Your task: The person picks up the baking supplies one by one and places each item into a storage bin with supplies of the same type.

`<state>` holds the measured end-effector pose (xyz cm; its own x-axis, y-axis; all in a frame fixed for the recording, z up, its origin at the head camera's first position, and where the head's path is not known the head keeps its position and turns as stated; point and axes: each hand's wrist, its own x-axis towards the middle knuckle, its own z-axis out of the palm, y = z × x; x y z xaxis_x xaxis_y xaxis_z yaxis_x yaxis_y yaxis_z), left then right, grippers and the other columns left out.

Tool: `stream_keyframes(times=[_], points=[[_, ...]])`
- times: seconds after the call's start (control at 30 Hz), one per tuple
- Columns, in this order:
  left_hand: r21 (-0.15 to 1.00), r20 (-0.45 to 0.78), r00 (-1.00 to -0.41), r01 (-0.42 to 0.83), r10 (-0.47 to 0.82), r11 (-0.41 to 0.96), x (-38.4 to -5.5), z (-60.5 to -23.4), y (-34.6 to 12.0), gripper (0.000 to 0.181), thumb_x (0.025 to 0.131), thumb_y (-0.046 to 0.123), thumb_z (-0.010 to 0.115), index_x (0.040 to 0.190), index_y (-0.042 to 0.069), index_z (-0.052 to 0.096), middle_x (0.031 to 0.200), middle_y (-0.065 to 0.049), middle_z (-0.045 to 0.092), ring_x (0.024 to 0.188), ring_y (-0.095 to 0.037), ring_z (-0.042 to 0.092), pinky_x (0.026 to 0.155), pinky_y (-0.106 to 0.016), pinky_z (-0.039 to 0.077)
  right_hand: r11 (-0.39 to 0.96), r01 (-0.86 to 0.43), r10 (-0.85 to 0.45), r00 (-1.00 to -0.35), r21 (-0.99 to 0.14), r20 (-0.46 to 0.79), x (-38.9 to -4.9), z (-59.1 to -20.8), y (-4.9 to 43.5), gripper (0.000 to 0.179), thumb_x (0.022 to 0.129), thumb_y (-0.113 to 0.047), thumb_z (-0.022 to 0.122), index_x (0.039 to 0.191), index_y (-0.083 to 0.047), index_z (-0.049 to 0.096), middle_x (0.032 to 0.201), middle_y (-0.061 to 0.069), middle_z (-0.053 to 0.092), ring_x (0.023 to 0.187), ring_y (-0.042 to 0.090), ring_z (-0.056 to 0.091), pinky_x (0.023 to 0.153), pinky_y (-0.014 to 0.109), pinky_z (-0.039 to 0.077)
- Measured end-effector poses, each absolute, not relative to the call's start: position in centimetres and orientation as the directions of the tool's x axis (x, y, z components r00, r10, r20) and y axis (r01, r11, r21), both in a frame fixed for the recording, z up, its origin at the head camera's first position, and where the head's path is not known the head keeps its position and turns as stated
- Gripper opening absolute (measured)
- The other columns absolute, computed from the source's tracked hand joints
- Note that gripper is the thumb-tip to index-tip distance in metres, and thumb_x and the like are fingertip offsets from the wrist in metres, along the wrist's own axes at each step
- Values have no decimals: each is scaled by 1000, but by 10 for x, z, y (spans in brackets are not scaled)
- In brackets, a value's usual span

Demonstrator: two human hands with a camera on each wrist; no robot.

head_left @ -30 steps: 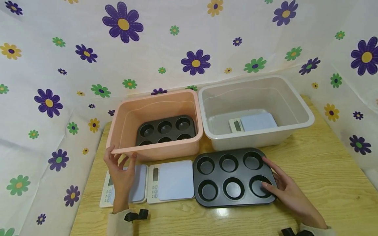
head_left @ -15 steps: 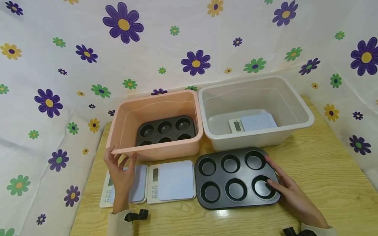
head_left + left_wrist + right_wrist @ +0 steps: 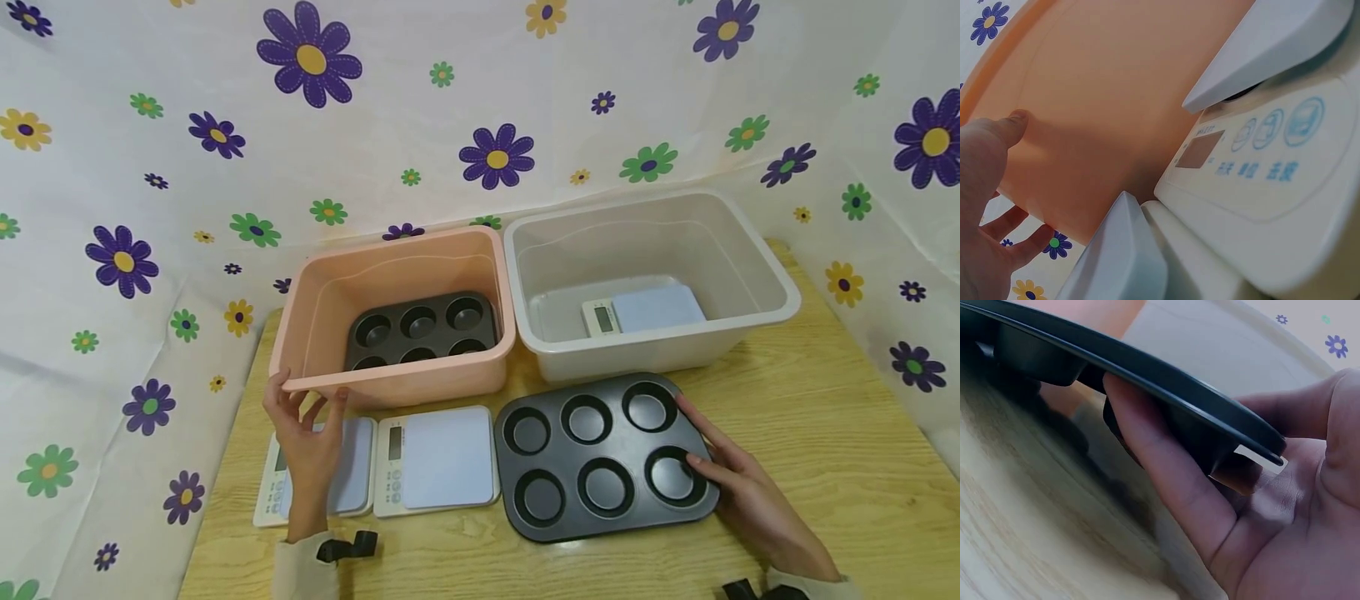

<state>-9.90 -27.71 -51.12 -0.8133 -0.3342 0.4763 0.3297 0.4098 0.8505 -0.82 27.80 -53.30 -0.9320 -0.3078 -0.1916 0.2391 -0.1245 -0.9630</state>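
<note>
In the head view my right hand holds a dark six-cup muffin pan by its right end. The right wrist view shows the thumb over the pan's rim and fingers beneath, with that end raised off the wood. My left hand grips the front left corner of a pink bin. Its thumb lies against the bin wall in the left wrist view. Another muffin pan lies inside this bin, partly hidden by its front wall. Two kitchen scales lie before the bin, one scale touching or nearly touching the held pan.
A whitish bin stands right of the pink one, with a kitchen scale inside. The left scale is partly covered by my left hand and wrist. Flowered cloth hangs behind the wooden table.
The held muffin pan has shifted slightly right and toward me, turning a little, along with my right hand. My left hand stays at the pink bin's corner.
</note>
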Motion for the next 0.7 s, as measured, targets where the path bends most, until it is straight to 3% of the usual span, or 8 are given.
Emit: stream_keyframes(times=[0.1,0.3,0.47,0.7], points=[[848,478,-814,330,-329,415,-99,-511,-277,89,94,-6,80,165,11,29,162,2,43,137,-24,57,106,-14,55,-131,250,-304,-931,-959,-201,-5,-529,280,70,117,-10,44,177,-30,14,182,-23,9,140,-28,33,106,4,43],[845,478,-813,321,-334,427,-98,-509,-277,88,94,-8,79,164,10,29,163,-6,42,134,-16,57,106,-13,54,-146,242,-282,-939,-959,-194,-1,-523,285,71,116,-6,45,177,-28,15,180,-25,15,137,-28,38,105,4,44],[846,478,-812,323,-335,425,-98,-507,-276,88,93,-8,80,163,9,30,164,-8,41,134,-20,57,106,-13,54,-114,227,-287,-940,-967,-187,0,-516,289,71,116,-5,44,177,-27,15,180,-25,16,138,-27,36,104,5,44],[842,482,-810,325,-333,430,-99,-507,-276,87,93,-8,80,163,7,30,163,-8,42,134,-27,58,105,-12,54,-135,220,-326,-931,-966,-167,-2,-504,294,72,116,-1,41,177,-28,13,176,-30,21,137,-22,44,103,19,57]])
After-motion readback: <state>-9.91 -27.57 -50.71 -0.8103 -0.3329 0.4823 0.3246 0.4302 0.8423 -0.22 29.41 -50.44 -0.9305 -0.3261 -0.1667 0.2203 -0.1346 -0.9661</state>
